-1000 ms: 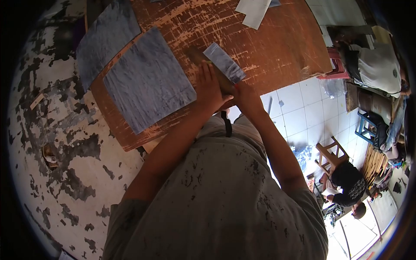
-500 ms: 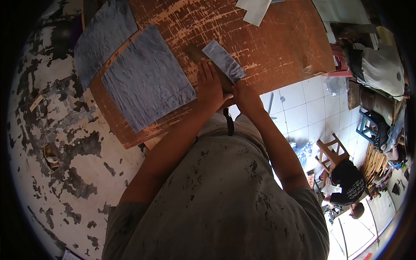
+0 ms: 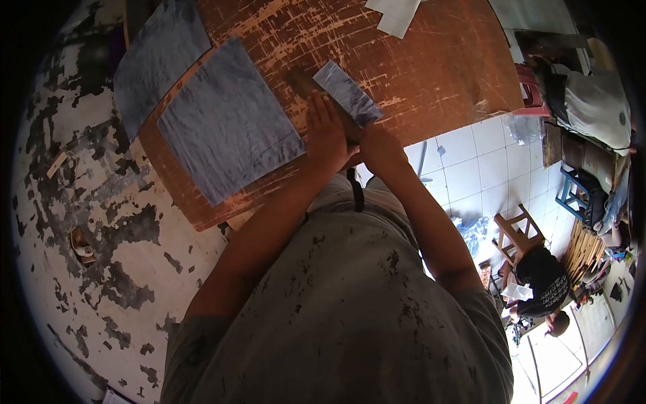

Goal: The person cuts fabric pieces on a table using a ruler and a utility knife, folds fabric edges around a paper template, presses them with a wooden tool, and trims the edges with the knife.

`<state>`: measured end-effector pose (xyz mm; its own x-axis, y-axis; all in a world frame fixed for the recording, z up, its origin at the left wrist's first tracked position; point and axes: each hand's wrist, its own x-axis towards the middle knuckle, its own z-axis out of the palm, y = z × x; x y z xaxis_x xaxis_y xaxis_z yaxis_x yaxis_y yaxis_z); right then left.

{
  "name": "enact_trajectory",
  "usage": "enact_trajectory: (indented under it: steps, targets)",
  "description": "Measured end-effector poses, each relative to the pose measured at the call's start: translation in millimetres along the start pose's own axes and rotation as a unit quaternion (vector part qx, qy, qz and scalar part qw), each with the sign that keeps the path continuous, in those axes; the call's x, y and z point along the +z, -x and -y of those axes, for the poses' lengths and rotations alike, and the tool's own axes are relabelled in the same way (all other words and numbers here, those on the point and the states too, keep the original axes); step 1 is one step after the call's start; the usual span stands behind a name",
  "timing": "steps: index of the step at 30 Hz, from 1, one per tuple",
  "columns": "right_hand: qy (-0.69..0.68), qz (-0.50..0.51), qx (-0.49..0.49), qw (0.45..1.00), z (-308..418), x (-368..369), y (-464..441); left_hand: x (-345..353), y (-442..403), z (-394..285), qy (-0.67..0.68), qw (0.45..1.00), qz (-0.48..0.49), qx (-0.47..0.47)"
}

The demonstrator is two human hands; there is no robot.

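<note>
A dark flat bar (image 3: 301,82) lies on the scratched brown board (image 3: 444,67). My left hand (image 3: 326,135) presses down on this bar, its fingers stretched along it. Beside the bar's right edge is a narrow grey marbled strip (image 3: 346,93). My right hand (image 3: 380,149) is closed at the near end of the bar and strip; what it holds is hidden. To the left of my left hand lies a large grey marbled sheet (image 3: 229,121), with a second grey sheet (image 3: 161,64) beyond it.
White cut pieces (image 3: 397,15) lie at the board's far edge. At the right are a red stool (image 3: 531,91), a brown stool (image 3: 518,232) and a blue stool (image 3: 570,192). A person in black (image 3: 544,279) sits at lower right; another in white (image 3: 592,108) is at upper right.
My right hand has shifted slightly along the near end of the strip, and the red spot by its fingers no longer shows. My left hand stays on the bar. The view has moved slightly.
</note>
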<state>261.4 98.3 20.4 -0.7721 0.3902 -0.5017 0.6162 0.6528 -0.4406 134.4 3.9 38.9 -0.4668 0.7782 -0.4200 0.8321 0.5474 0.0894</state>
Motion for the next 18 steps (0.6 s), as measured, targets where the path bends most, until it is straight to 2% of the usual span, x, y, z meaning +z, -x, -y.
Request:
enact_trajectory:
  steps: [4,7,10,12,14,16,18]
  targets:
    - [0.023,0.007,-0.011,1.0,-6.4,1.1,3.5,-2.3,1.3,1.1,0.005,1.0,-0.009,0.007]
    - [0.001,0.046,-0.008,0.999,-14.2,1.1,16.2,-1.5,2.4,2.4,0.026,0.999,-0.021,0.012]
    - [0.041,0.085,0.006,0.996,-10.2,-16.5,33.3,5.4,2.9,2.0,0.022,0.999,-0.033,0.012]
    - [-0.093,0.071,0.089,0.989,-0.8,-36.3,39.7,3.0,3.3,3.3,0.016,0.999,-0.044,0.012]
    - [-0.071,0.084,0.087,0.99,-5.2,-36.0,38.1,-4.3,3.8,1.9,0.01,1.0,-0.014,0.009]
    - [-0.049,0.101,0.083,0.99,-7.6,-28.5,36.0,-1.4,4.5,2.7,0.024,0.999,-0.031,0.012]
    - [-0.142,-0.028,0.03,0.989,-7.1,-17.1,30.9,1.7,5.9,4.3,0.036,0.998,-0.046,0.017]
